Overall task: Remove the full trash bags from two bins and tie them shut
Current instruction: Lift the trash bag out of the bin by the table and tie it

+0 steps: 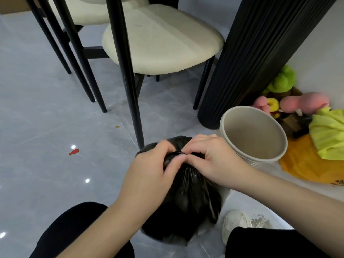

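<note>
Both hands are closing in together on the gathered neck of the black trash bag [188,202]. The left hand [154,164] and the right hand [208,157] are each pinching the twisted plastic with curled fingers, knuckles nearly touching, so the knot is being cinched from two sides at once.

The bag is sitting on the grey floor [46,127] just left of the beige bin [247,131] and nearer the person than it, between the knees. This is probably so its weight is resting on the floor while the neck is being pulled upward and kept taut. Below the grip the plastic is fanning out in tight pleats, which suggests the mouth is being drawn shut rather than left loose.

The bin is standing unlined and bare inside, so this bag is judged to be already lifted out and in its tying step. Just beyond the bin a fluted black table pedestal [256,58] is rising. Farther beyond the bin and to its left a cream chair [162,40] is standing. To the bin's right, plush toys [305,101] and a yellow cloth [329,135] are lying.

No second bin is showing, so half the task is likely remaining.
</note>
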A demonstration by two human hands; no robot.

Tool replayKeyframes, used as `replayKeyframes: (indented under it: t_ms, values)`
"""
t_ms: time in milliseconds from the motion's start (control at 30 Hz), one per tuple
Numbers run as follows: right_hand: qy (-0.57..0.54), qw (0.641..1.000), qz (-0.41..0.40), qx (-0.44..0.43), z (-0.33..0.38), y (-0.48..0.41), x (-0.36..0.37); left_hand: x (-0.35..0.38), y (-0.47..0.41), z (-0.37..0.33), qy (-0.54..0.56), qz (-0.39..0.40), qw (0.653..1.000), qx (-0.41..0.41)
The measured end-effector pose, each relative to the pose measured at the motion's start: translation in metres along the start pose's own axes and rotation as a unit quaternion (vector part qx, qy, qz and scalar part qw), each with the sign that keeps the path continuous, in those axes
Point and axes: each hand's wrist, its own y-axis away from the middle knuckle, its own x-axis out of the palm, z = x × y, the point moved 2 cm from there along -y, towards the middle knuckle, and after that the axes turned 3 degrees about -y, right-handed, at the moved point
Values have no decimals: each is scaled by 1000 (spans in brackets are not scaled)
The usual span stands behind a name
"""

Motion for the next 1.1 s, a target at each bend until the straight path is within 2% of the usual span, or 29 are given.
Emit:
replayKeyframes:
  t_ms: [67, 100, 167, 233, 300, 433, 567, 667, 867, 1000, 1100]
  values:
    - [30, 999, 9, 15, 0, 1, 3, 1, -6, 3, -48, 5, 999, -7]
    - [66, 998, 16, 15, 1, 0, 5, 2, -10, 5, -38, 22, 999, -19]
    - [123, 992, 28, 18, 2, -2, 11, 4, -17, 9, 56, 68, 993, -75]
    - [141, 989, 20, 27, 1, -4, 15, 5, -21, 14, 171, 102, 970, -137]
    - [148, 989, -4, 28, -1, -4, 16, 5, -22, 16, 232, 115, 952, -163]
    - [161, 984, -55, 44, 2, -5, 19, 2, -26, 12, 270, 131, 944, -138]
    - [113, 990, -72, 39, 3, -8, 15, -2, -40, 7, 288, 151, 937, -124]
    - [115, 991, -59, 27, -3, -10, 19, -5, -47, 5, 308, 160, 928, -136]
    - [108, 993, -4, 58, -11, -12, 33, -9, -47, 7, 346, 196, 907, -138]
    - [83, 991, 54, 87, -19, -12, 49, 3, -48, 15, 325, 193, 917, -130]
    - [2, 989, 80, 122, -35, -9, 67, 31, -54, 32, 272, 190, 938, -101]
